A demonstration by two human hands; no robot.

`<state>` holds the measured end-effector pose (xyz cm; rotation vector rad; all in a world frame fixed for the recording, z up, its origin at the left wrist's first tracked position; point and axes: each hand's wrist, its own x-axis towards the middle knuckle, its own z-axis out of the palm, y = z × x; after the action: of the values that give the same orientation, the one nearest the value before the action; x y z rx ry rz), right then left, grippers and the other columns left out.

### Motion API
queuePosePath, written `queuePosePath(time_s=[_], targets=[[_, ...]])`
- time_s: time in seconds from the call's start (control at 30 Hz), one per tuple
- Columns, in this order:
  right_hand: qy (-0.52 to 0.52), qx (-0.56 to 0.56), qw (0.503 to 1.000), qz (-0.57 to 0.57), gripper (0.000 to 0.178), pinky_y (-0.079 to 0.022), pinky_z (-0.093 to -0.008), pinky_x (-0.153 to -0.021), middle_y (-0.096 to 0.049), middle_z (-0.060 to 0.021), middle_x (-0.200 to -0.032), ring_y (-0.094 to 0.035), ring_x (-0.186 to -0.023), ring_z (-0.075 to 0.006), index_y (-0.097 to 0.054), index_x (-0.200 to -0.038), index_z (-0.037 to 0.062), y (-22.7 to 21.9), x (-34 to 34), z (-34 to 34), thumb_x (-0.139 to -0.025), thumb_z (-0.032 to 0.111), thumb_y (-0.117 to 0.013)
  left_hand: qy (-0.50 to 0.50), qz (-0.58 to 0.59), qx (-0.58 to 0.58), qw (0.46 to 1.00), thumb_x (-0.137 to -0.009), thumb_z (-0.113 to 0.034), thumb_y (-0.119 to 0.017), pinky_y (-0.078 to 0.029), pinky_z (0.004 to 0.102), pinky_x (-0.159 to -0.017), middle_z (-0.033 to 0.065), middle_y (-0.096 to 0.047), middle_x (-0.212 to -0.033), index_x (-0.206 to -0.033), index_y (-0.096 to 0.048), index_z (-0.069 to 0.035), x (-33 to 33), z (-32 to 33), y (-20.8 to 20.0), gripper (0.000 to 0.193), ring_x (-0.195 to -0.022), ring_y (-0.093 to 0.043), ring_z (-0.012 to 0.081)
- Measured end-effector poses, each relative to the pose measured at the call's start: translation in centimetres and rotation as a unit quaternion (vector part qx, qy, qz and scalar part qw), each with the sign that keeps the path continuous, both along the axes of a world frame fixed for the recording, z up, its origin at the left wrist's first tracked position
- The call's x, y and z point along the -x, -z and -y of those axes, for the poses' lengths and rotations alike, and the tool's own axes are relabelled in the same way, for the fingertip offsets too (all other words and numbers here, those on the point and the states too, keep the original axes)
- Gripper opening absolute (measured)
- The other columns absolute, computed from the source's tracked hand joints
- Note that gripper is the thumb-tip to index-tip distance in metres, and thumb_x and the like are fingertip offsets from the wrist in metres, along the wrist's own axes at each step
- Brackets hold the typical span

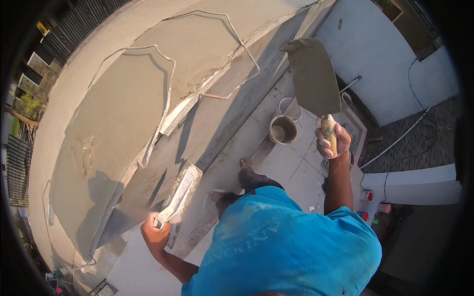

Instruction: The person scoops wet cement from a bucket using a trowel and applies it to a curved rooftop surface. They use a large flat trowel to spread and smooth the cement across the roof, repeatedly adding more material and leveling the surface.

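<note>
1. Trowel point(316, 81), raised at right: blade coated in grey mortar; judged stiff and top-heavy, best held by its handle.
2. Right hand point(335, 140): fingers clamped around that handle.
3. Float point(185, 190), at left, near the mortar-covered surface point(123, 98): judged rigid and fairly light; the handle gives the soundest hold.
4. Left hand point(156, 234): fingers closed around the float's handle.

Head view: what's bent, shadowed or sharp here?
In the head view, straight edges bow near the black rim; sunlight throws the person's shadow and those of bent metal rods across smooth grey mortar; the broad, mortar-coated trowel in the right hand looks fairly sharp.
</note>
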<state>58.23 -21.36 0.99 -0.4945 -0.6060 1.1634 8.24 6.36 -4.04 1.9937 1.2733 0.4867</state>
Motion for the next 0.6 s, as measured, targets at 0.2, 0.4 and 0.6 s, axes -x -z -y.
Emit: queuePosePath(time_s=[0.2,0.4,0.6], targets=[[0.216,0.297,0.927,-0.079,0.045,-0.044,-0.0247,-0.037,-0.056,-0.0035,-0.073,-0.053,-0.043,-0.0126,-0.049,-0.129,0.0071,11.4,1.9,7.4,-0.101,0.041,-0.056,0.115,-0.094,0.012,0.989,-0.076,-0.003,-0.066,-0.049,0.0335,-0.063,0.0101,-0.065,-0.07,-0.089,-0.063,0.001,-2.2,-2.7,-0.1,0.014,-0.062,-0.059,0.0153],[0.292,0.582,0.744,-0.151,0.029,-0.048,-0.0325,-0.044,-0.057,-0.0051,-0.075,-0.056,-0.052,-0.0146,-0.056,-0.101,0.0048,29.5,-1.0,5.9,-0.096,0.033,-0.062,0.209,-0.211,0.001,0.955,-0.081,-0.011,-0.074,-0.049,0.035,-0.064,0.0136,-0.067,-0.073,-0.089,-0.065,0.002,-5.9,-2.6,-2.2,0.018,-0.063,-0.061,0.0191],[0.27,0.655,0.68,-0.189,0.024,-0.046,-0.0342,-0.044,-0.058,-0.0071,-0.074,-0.057,-0.055,-0.0182,-0.059,-0.095,0.0032,49.7,-5.1,4.2,-0.097,0.027,-0.063,0.157,-0.348,0.054,0.923,-0.082,-0.013,-0.075,-0.049,0.0348,-0.066,0.013,-0.069,-0.077,-0.09,-0.067,0.002,-13.8,-0.8,-2.4,0.019,-0.067,-0.062,0.019]])
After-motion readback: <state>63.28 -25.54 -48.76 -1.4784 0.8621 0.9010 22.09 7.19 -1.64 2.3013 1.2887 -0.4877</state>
